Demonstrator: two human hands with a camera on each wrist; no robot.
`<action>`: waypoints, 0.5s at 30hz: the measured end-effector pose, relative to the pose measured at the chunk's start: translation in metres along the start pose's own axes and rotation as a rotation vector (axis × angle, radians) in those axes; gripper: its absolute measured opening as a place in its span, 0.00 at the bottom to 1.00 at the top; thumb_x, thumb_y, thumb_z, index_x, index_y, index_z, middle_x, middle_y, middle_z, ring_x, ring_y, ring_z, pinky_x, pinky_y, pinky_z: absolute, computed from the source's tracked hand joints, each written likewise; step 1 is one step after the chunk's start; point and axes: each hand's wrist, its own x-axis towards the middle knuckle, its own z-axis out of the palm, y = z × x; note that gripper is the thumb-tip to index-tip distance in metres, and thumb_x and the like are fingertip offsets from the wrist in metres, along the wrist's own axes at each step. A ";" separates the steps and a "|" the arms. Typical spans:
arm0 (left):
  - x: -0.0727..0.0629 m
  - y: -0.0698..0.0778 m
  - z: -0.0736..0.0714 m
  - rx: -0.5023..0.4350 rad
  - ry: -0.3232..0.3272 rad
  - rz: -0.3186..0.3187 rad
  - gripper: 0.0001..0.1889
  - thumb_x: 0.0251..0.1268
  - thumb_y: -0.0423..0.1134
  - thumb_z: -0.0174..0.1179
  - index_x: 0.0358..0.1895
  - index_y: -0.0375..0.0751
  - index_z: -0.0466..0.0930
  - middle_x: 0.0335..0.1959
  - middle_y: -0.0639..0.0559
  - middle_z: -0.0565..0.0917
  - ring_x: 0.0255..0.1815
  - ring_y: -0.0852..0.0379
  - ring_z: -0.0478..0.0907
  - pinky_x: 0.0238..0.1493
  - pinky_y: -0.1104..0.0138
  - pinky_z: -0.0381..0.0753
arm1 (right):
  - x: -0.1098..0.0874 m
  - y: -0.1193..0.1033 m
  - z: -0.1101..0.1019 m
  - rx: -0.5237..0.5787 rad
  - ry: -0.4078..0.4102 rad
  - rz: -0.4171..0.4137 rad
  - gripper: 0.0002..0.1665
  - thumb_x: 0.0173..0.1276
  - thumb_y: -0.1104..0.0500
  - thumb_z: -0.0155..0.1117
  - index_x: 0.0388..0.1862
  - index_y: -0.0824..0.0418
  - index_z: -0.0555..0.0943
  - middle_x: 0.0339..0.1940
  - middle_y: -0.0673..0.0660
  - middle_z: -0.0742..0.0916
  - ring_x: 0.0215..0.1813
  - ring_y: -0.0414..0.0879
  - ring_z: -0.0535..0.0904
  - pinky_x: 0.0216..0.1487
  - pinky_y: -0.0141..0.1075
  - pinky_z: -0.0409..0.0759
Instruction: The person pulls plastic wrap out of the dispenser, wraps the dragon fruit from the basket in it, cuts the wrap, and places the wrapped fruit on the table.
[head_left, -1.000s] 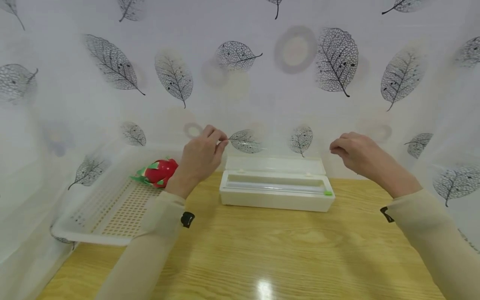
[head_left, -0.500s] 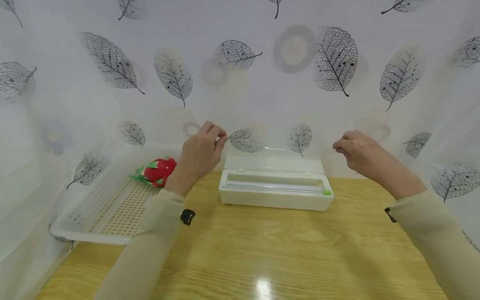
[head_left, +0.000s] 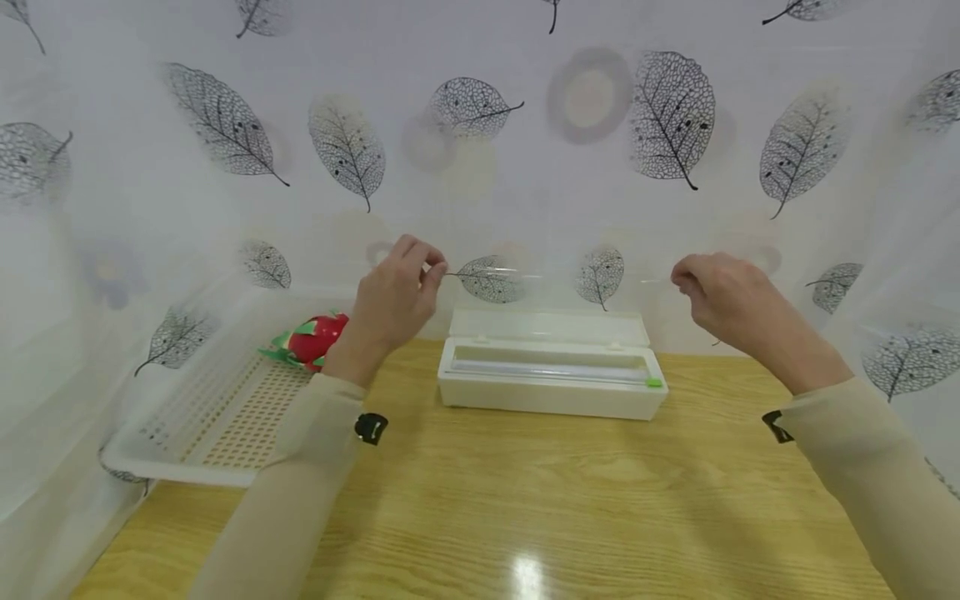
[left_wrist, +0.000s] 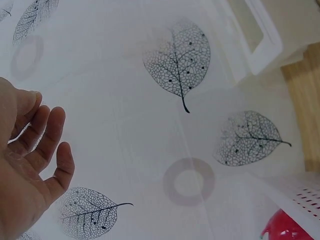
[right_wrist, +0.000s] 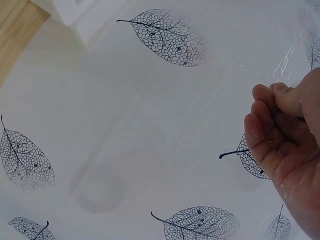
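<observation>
Between my two raised hands stretches a sheet of clear cling film point(head_left: 517, 273), visible mostly as thin glints. My left hand point(head_left: 396, 292) pinches one side of it between thumb and forefinger, the other fingers loosely bent. My right hand point(head_left: 727, 296) pinches the opposite side; wrinkles in the film point(right_wrist: 284, 62) run from its fingertips in the right wrist view. Below and between the hands, a white cling film dispenser point(head_left: 551, 402) stands on the table with its lid point(head_left: 551, 327) raised. A roll point(head_left: 551, 369) lies inside, and a green cutter slider point(head_left: 654, 382) sits at the right end.
A white perforated basket point(head_left: 180, 477) stands at the left, holding a red dragon fruit point(head_left: 318, 337) with green tips, partly behind my left wrist. A pale leaf-print curtain point(head_left: 525, 192) hangs right behind the dispenser. The wooden table point(head_left: 570, 500) extends in front.
Both hands have risen slightly and drawn a little farther apart, still pinching the cling film. The glints on the film have shifted. Dispenser, basket and dragon fruit stay in place.
</observation>
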 end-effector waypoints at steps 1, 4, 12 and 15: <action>0.000 0.000 0.000 -0.003 0.002 -0.003 0.10 0.78 0.37 0.54 0.48 0.34 0.81 0.49 0.42 0.80 0.37 0.48 0.80 0.34 0.57 0.84 | 0.001 0.000 0.000 -0.002 0.001 0.007 0.05 0.66 0.75 0.63 0.39 0.72 0.83 0.31 0.66 0.88 0.33 0.60 0.83 0.38 0.56 0.82; 0.000 -0.001 -0.001 -0.009 0.007 -0.010 0.10 0.78 0.37 0.54 0.48 0.34 0.80 0.48 0.42 0.80 0.36 0.47 0.80 0.33 0.55 0.84 | 0.002 0.000 -0.001 -0.014 0.037 -0.010 0.05 0.65 0.76 0.64 0.39 0.72 0.83 0.31 0.67 0.88 0.34 0.62 0.84 0.38 0.56 0.83; 0.004 -0.001 -0.003 -0.020 0.021 -0.038 0.11 0.80 0.39 0.52 0.49 0.35 0.80 0.49 0.42 0.80 0.39 0.46 0.81 0.36 0.52 0.84 | 0.003 0.001 -0.001 -0.054 0.175 -0.128 0.06 0.62 0.78 0.66 0.37 0.71 0.82 0.32 0.66 0.88 0.38 0.63 0.83 0.38 0.53 0.84; 0.004 -0.001 -0.005 -0.027 0.031 -0.044 0.11 0.80 0.39 0.52 0.50 0.35 0.79 0.49 0.42 0.80 0.39 0.46 0.81 0.36 0.52 0.84 | 0.005 0.001 -0.002 -0.067 0.202 -0.130 0.05 0.63 0.76 0.66 0.36 0.70 0.82 0.32 0.66 0.88 0.37 0.63 0.83 0.34 0.54 0.83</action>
